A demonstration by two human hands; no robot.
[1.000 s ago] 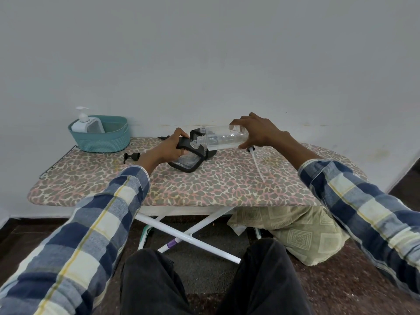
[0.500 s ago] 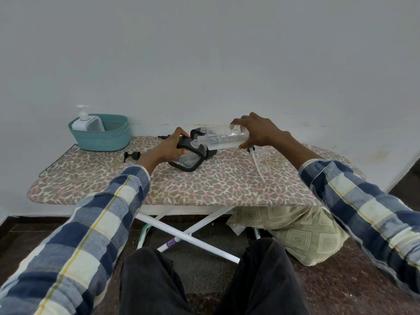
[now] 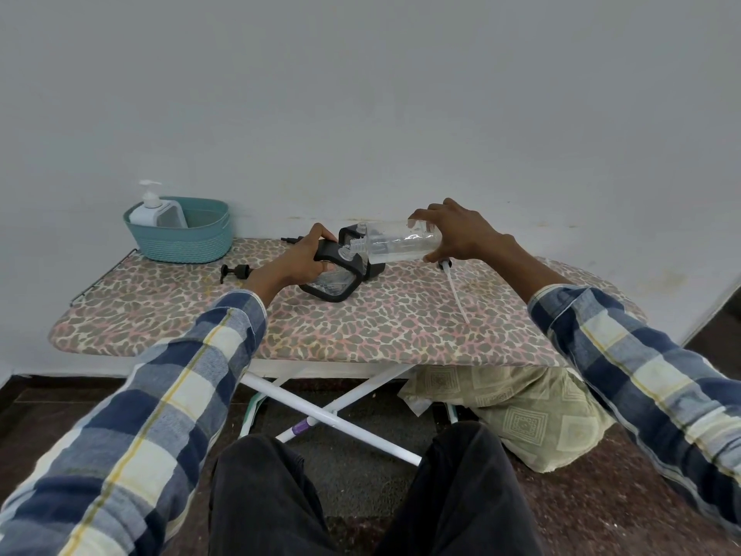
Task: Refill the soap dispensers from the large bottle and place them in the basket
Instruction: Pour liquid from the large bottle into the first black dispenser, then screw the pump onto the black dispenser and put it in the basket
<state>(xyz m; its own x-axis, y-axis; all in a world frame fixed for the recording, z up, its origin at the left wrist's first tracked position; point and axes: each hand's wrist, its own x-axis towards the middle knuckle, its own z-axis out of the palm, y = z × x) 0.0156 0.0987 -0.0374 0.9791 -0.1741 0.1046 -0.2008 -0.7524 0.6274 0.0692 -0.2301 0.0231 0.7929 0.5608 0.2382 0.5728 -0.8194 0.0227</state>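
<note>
Counter (image 3: 361,327): padded ironing board with a leopard-print fabric cover, on crossed white metal legs.

Large clear plastic bottle (image 3: 401,244): smooth, cylindrical, ribbed at the neck; lying near horizontal above the counter's centre, mouth toward 9 o'clock. Right hand (image 3: 461,234) grips its base end, fingers curled over the top and thumb beneath.

Black-framed clear soap dispenser (image 3: 333,278): squarish with rounded corners, tilted, its lower edge on the counter. The bottle's mouth meets its opening. Left hand (image 3: 296,262) clamps its upper corner, fingers wrapped round the black frame.

Second black-framed dispenser (image 3: 375,268): partly hidden behind the bottle; its shape cannot be told fully.

Teal woven basket (image 3: 188,238): ribbed rope texture, oval, at 10 o'clock on the counter. Holds a white-and-clear pump dispenser (image 3: 158,212), upright.

Black pump head (image 3: 236,271): loose, lying between the basket and the left hand.

White pump with a long thin tube (image 3: 455,286): lying at 3 o'clock, below the right hand.

Patterned beige cushion (image 3: 521,411): on the floor beneath the counter.
</note>
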